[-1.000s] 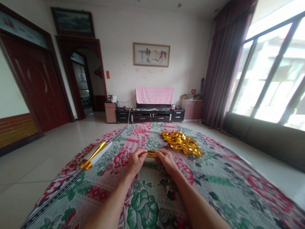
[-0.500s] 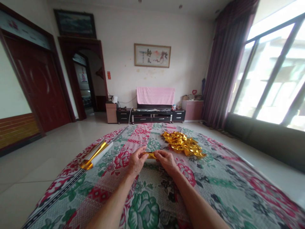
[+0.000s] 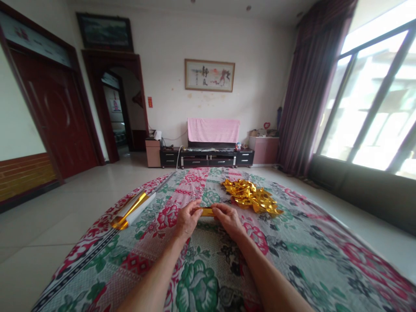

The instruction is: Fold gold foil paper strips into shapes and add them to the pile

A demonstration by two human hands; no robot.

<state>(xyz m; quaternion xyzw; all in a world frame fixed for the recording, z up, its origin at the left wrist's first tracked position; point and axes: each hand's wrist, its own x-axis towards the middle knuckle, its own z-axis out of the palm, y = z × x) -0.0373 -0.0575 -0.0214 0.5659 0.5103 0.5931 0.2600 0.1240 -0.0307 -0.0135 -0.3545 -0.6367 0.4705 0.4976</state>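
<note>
A small folded strip of gold foil (image 3: 206,212) is stretched between my two hands, above the flowered cloth (image 3: 195,277). My left hand (image 3: 188,220) pinches its left end between thumb and fingers. At the right end, my right hand (image 3: 228,220) grips it the same way. Beyond my right hand lies a heap of shiny gold foil pieces (image 3: 251,197). To the left, partly rolled gold foil sheets (image 3: 131,211) with a whitish side rest near the cloth's edge.
Past the far edge of the cloth stands a low black cabinet (image 3: 208,160) with a pink cloth (image 3: 213,130) over something on top. Pale floor tiles (image 3: 32,234) show at the left. A purple curtain (image 3: 302,95) hangs by the window at right.
The whole view has shifted very slightly. Both hands keep their pinch on the gold strip, with hardly any movement.
</note>
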